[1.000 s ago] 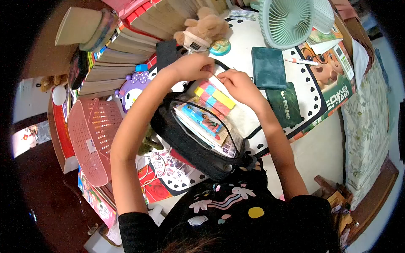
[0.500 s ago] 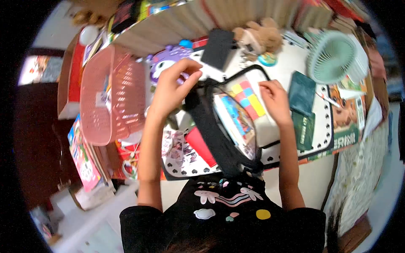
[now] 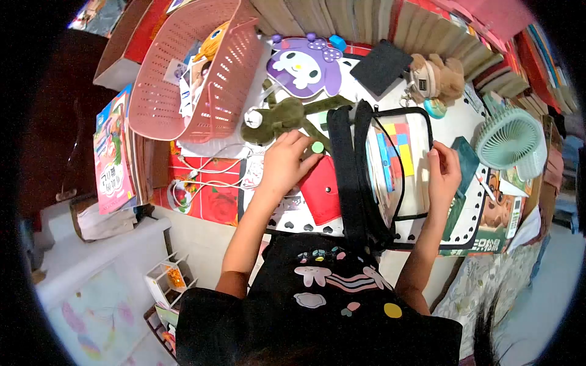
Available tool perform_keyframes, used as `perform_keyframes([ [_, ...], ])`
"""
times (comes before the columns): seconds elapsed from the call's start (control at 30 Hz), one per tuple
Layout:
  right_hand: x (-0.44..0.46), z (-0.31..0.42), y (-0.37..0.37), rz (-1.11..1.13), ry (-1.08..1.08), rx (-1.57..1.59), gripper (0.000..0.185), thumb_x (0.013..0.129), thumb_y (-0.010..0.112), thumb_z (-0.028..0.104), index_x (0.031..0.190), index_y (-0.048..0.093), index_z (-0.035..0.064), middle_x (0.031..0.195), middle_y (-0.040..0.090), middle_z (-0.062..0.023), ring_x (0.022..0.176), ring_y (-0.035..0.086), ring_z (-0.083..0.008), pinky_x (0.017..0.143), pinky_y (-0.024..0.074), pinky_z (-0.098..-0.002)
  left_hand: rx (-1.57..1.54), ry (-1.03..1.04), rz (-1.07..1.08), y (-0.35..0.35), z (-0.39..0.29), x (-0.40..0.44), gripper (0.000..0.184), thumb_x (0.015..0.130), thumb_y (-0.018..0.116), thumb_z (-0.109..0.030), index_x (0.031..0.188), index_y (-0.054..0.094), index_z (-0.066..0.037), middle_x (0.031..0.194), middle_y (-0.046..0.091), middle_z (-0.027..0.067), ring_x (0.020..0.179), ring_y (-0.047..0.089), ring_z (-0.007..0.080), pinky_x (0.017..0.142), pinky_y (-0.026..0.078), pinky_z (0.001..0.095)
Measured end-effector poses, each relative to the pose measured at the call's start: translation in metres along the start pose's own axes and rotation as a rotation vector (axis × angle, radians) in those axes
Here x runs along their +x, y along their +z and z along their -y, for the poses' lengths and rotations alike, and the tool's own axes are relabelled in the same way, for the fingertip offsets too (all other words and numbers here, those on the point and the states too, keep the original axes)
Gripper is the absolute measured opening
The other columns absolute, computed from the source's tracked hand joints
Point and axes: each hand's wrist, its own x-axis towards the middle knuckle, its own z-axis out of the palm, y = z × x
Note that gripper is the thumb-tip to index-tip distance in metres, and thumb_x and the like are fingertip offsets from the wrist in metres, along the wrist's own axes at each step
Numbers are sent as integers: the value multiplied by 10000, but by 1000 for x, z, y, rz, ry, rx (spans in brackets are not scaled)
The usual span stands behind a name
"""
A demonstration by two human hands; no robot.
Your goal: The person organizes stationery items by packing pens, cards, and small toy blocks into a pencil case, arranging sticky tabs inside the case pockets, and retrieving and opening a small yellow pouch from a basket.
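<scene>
A black zip case (image 3: pixel 349 183) stands unzipped before me, its clear-windowed flap (image 3: pixel 414 189) folded out to the right. Papers and a blue-edged item (image 3: pixel 384 161) show inside, beside a patch of coloured squares (image 3: pixel 401 146). My right hand (image 3: pixel 445 174) has its fingers curled at the flap's right edge, thumb and forefinger gripping it. Left of the case, my left hand (image 3: pixel 285 163) rests with thumb and fingers apart. It lies at the corner of a red snap wallet (image 3: pixel 321 194), close to a small green disc (image 3: pixel 317 147) and a dark green plush toy (image 3: pixel 287 116).
A pink basket (image 3: pixel 229 79) holds cards at the left. Behind stand a purple cartoon figure (image 3: pixel 308 70), a black notebook (image 3: pixel 381 67) and a brown plush (image 3: pixel 436 79). A mint fan (image 3: pixel 510 139) and green booklet (image 3: pixel 467 165) are at the right. White cables (image 3: pixel 204 174) cross the left side.
My left hand has come down from above the case's left side to the red wallet. My right hand has shifted to the flap's outer edge. The camera view has turned.
</scene>
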Motion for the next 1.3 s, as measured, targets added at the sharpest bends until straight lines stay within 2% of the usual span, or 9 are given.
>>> perform_keyframes([
  [0.07, -4, 5, -7, -38, -14, 56, 150, 785, 550, 59, 913, 592, -6, 819, 533, -54, 702, 501, -94, 631, 407, -191, 37, 113, -154, 4, 0, 1, 259, 645, 675, -201, 805, 575, -24, 732, 529, 96, 706, 524, 263, 631, 431, 340],
  [0.2, -12, 35, -29, -3, -106, 231, 191, 746, 557, -8, 934, 590, -11, 905, 572, -81, 800, 548, -137, 682, 438, -217, -541, -209, -281, -36, -21, 8, 189, 696, 642, -24, 872, 578, 2, 824, 607, 59, 680, 544, 93, 607, 426, 204],
  [0.37, -9, 70, -36, 299, -359, 345, 360, 709, 602, -20, 1062, 533, -8, 1096, 532, -142, 886, 554, -178, 722, 449, -241, -839, 20, 185, -17, -89, 72, 228, 698, 671, -58, 885, 569, 23, 798, 613, 40, 670, 555, 56, 595, 447, 192],
  [0.4, -8, 80, -31, 249, -289, 404, 332, 661, 666, 8, 981, 575, 7, 959, 578, -99, 798, 578, -133, 643, 471, -217, -920, 11, 274, -8, -100, 83, 237, 698, 675, -70, 887, 569, 28, 792, 610, 42, 672, 556, 58, 606, 449, 191],
  [0.5, -3, 59, -25, 43, -230, 378, 306, 679, 657, 4, 972, 569, 3, 925, 576, -92, 765, 577, -110, 622, 468, -200, -1080, -35, 541, 15, -123, 111, 262, 704, 682, -104, 891, 570, 40, 764, 598, 42, 657, 552, 62, 620, 450, 191],
  [0.67, 11, 19, -27, -34, -91, 466, 218, 666, 610, -25, 877, 553, -19, 873, 563, -65, 723, 569, -106, 613, 474, -205, -828, 188, 799, 55, -121, 147, 230, 724, 665, -109, 893, 585, 25, 770, 603, 41, 691, 551, 71, 624, 450, 200],
  [0.8, 33, -18, -23, 10, -36, 181, 212, 665, 616, 38, 874, 597, 9, 825, 554, -67, 664, 558, -109, 571, 446, -198, -456, 407, 826, 68, -102, 193, 164, 731, 645, -104, 857, 607, -5, 762, 602, 35, 681, 547, 80, 624, 442, 226],
  [0.97, 44, -33, -5, 143, 14, 79, 212, 662, 628, 83, 861, 608, 11, 807, 563, -98, 625, 556, -149, 582, 451, -242, -20, 822, 850, 88, -89, 203, 166, 695, 620, -85, 859, 621, -65, 803, 581, 109, 712, 566, 250, 626, 444, 324],
  [1.3, 57, -46, 2, 211, 153, 201, 228, 672, 669, 115, 867, 591, 26, 703, 606, -69, 590, 570, -102, 560, 465, -233, 267, 927, 848, 104, -94, 210, 113, 701, 588, -151, 786, 570, -79, 809, 523, 73, 753, 565, 268, 635, 446, 378],
])
